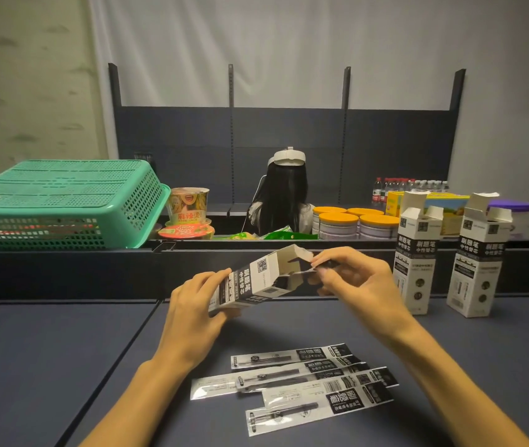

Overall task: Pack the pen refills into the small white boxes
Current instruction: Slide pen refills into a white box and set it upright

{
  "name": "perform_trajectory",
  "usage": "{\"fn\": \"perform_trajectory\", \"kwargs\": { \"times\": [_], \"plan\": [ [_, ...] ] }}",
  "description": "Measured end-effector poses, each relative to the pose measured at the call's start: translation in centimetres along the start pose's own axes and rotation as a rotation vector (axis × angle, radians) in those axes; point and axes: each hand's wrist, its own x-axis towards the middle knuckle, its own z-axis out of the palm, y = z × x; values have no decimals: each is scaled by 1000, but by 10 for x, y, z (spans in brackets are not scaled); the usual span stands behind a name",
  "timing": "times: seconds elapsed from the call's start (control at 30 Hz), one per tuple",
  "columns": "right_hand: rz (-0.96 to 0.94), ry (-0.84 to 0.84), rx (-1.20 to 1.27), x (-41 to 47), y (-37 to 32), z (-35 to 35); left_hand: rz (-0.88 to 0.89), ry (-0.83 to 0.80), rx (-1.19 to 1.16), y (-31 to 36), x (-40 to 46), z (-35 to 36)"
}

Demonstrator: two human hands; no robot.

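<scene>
While the pen refills lie loose on the table at 6 o'clock, L hand clamps a tilted white box at center; R hand pinches its open flap. Two upright boxes stand w/ tops open at 2 o'clock.

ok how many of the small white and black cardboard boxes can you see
3: one small white and black cardboard box tilted in both hands, two standing upright with flaps open at right.

green basket, black-and-white boxes
</scene>
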Motion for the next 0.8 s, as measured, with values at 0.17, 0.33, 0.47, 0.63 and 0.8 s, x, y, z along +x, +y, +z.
{"fn": "perform_trajectory", "kwargs": {
  "times": [0.17,0.33,0.47,0.63,0.8],
  "plan": [
    [-389,33,-365,-2,16,5,-1,-12,-4,1,0,1],
    [-538,62,-515,-3,18,9,11,-20,-1,2,0,0],
    [-534,10,-549,-5,20,10,17,-18,-6,3,0,0],
    [-485,-93,-601,-3,25,15,43,-29,-24,5,-1,0],
    [-308,-274,-541,-8,28,18,58,-48,-21,4,-1,2]
  ]
}}
